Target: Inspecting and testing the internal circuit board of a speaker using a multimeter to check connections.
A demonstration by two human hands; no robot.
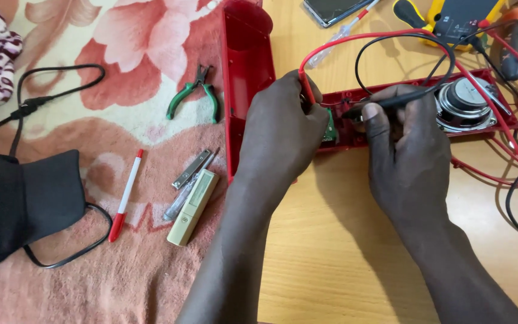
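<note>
A: What are the 2 hands doing near the middle of the frame?

B: The left hand point(283, 129) is curling shut around a red probe point(303, 87), pressing it down toward a small green board point(330, 129) inside the open red housing point(355, 135). The right hand point(403, 150) is pinching a black probe point(385, 102) like a pen, tip pointing left at the same spot.

A: Where is that housing lying?

B: Across the upper middle of the frame on the wooden table point(343, 240), with a round metal speaker point(466, 105) seated in its right end. The other red shell half point(247, 78) is standing just to the left, running up and down.

A: What might be going wrong here?

B: I judge that the 2 tips are working very close together, so a slip could be bridging contacts on the board. The red lead point(391, 36) and black lead point(403, 39) are looping loosely overhead, and a snag could be tugging a probe off its point.

A: And the surfaces?

B: Glossy hard plastic, smooth pale wood, and a soft flowered cloth point(121, 36) at the left, carrying green-handled pliers point(193, 96), a red pen point(126, 195) and a flat beige tester point(193, 207).
</note>
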